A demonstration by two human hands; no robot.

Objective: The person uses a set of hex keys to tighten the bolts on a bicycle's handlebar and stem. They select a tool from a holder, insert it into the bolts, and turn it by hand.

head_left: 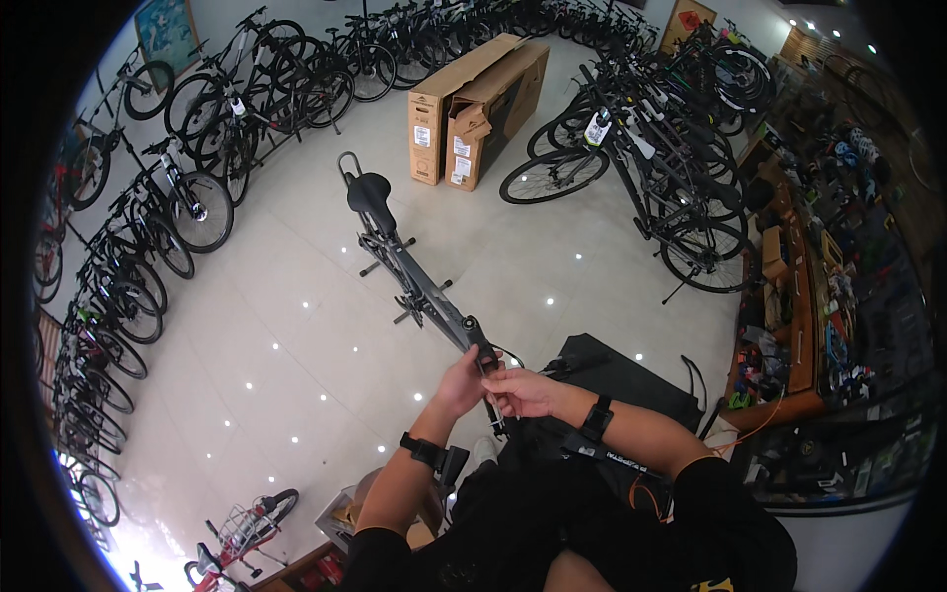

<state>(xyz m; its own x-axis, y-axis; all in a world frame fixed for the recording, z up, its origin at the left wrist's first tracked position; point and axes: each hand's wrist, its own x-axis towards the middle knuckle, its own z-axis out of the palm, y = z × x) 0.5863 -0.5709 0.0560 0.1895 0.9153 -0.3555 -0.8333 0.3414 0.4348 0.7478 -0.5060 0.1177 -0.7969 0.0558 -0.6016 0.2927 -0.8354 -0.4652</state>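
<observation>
A grey bicycle frame (pixel 426 286) without visible wheels stretches away from me, its black saddle (pixel 371 193) at the far end. My left hand (pixel 462 385) is closed around the front end of the frame, just below the head tube (pixel 473 326). Close against it, my right hand (pixel 521 393) has its fingers pinched together at the same spot. What sits between those fingertips is too small and covered to make out. Below both hands a fork leg (pixel 496 420) points down toward the floor.
Two tall cardboard bike boxes (pixel 426 138) stand beyond the frame. Parked bicycles (pixel 631 178) fill the right, with more rows (pixel 138 286) along the left. A black mat or cover (pixel 617 380) lies right of my hands. A display counter (pixel 804 306) stands far right.
</observation>
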